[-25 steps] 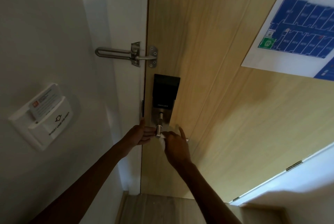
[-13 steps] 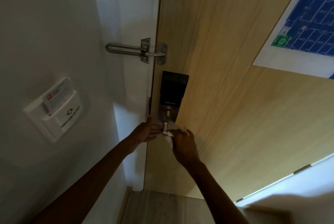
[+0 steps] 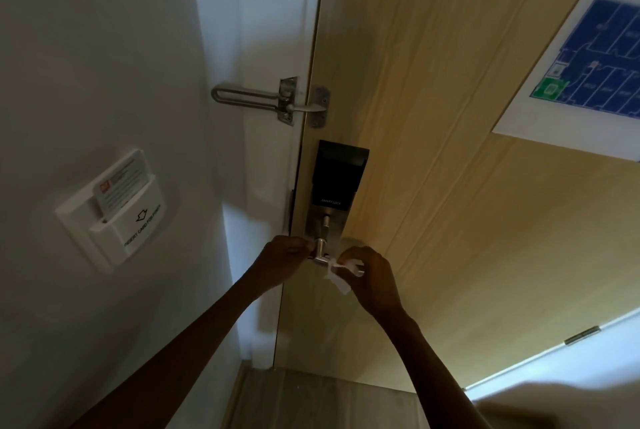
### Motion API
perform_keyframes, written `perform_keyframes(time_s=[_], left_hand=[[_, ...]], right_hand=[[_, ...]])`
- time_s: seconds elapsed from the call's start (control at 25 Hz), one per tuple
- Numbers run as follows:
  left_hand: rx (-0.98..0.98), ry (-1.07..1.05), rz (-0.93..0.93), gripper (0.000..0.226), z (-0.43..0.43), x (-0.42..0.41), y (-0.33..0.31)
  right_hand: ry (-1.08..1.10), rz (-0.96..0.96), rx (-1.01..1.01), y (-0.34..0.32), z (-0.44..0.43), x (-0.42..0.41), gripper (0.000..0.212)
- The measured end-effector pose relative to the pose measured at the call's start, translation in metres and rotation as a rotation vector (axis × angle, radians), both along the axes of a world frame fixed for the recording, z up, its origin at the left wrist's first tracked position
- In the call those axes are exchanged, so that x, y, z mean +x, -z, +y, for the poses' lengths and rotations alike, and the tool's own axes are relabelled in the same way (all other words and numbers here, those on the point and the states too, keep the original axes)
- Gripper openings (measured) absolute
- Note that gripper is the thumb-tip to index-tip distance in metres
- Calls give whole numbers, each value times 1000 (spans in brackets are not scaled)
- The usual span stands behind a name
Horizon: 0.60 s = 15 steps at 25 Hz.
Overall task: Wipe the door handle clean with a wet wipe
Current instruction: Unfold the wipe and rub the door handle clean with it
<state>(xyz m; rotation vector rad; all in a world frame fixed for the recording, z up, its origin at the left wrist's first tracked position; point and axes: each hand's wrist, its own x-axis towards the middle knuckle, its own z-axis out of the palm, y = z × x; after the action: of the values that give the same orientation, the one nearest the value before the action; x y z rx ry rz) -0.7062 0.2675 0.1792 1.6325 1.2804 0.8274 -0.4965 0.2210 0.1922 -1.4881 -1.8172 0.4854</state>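
Note:
A silver lever door handle (image 3: 320,253) sticks out below a black smart lock panel (image 3: 336,175) on the wooden door (image 3: 450,186). My right hand (image 3: 372,278) pinches a crumpled white wet wipe (image 3: 337,273) wrapped around the handle's lever, right of its pivot. My left hand (image 3: 284,260) sits at the door's edge, its fingertips touching the left side of the handle's neck. The far end of the lever is hidden under my right hand.
A metal swing-bar door guard (image 3: 273,99) bridges frame and door above the lock. A white key-card power holder (image 3: 114,207) with a card in it hangs on the left wall. A blue floor-plan sign (image 3: 588,75) is on the door's upper right.
My right hand has slid along the lever to the right with the wipe, which now shows more. My left hand stays by the handle's neck. The view shifted slightly.

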Motion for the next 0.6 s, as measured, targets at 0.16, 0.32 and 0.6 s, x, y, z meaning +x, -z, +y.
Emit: perform_keyframes(time_s=[0.16,0.32,0.6], left_hand=[[385,-19,103,9,-20,12,0],[529,14,305,28,-31,28,6],[583,23,364,36,-30,52,-3]], right_hand=[[-31,-26,44,3,-8,15,5],[20,11,-7,3,-8,24,18],[116,242,-68,10,-4,30,18]])
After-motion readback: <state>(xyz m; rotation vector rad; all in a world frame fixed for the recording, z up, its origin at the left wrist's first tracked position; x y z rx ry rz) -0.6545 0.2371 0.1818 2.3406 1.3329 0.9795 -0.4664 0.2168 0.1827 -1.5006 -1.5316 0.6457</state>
